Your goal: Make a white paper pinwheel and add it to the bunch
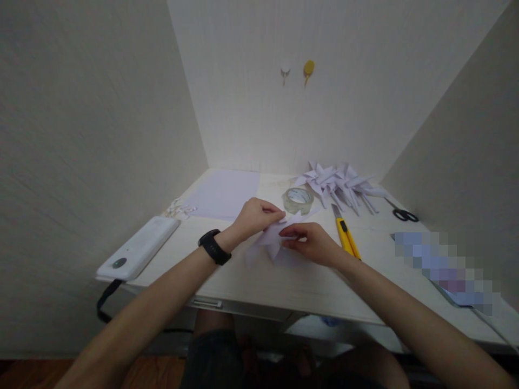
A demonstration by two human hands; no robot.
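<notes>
We hold folded white paper in narrow pinches of our left hand and right hand, over the surface, nearer us than the tape roll, left of the yellow cutter.

A black wristwatch (broad in the strap) circles the left wrist, with dark shorts worn below.

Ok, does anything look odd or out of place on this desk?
One thing: the yellow utility knife lies close to the right hand with its blade left extended. Also, blocky pixels mask much of a flat object at right. I see no spill.
</notes>
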